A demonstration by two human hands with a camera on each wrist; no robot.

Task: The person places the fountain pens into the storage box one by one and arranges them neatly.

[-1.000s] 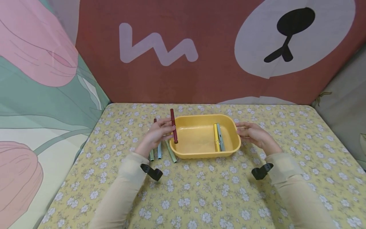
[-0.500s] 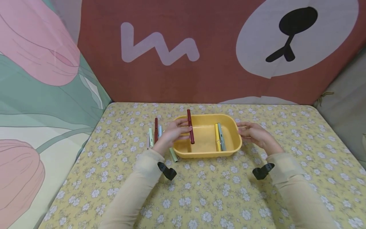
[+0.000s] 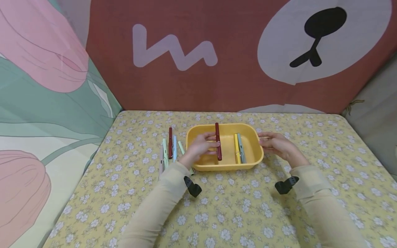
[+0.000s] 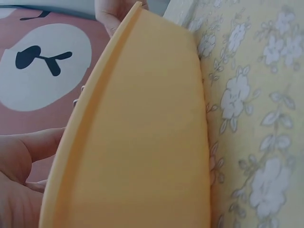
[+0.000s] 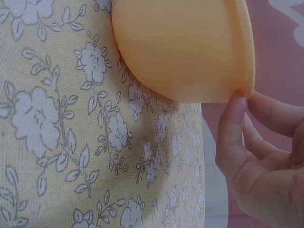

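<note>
My left hand pinches a dark red pen over the middle of the yellow tray. The pen stands nearly lengthwise away from me, across the fingertips. Inside the tray, toward its right end, lie a yellow pen and a grey-blue pen side by side. My right hand holds the tray's right end; the right wrist view shows thumb and fingers pinching its rim. In the left wrist view the tray's side wall hides the held pen and the fingertips.
Left of the tray, several pens lie on the flowered cloth: a dark red pen, a light blue pen, a pale green pen and a greyish pen. Another green pen is partly behind my left hand.
My left hand has carried the dark red pen rightward from the tray's left rim to above its middle, and a little lower. The right hand stays at the tray's right end.
</note>
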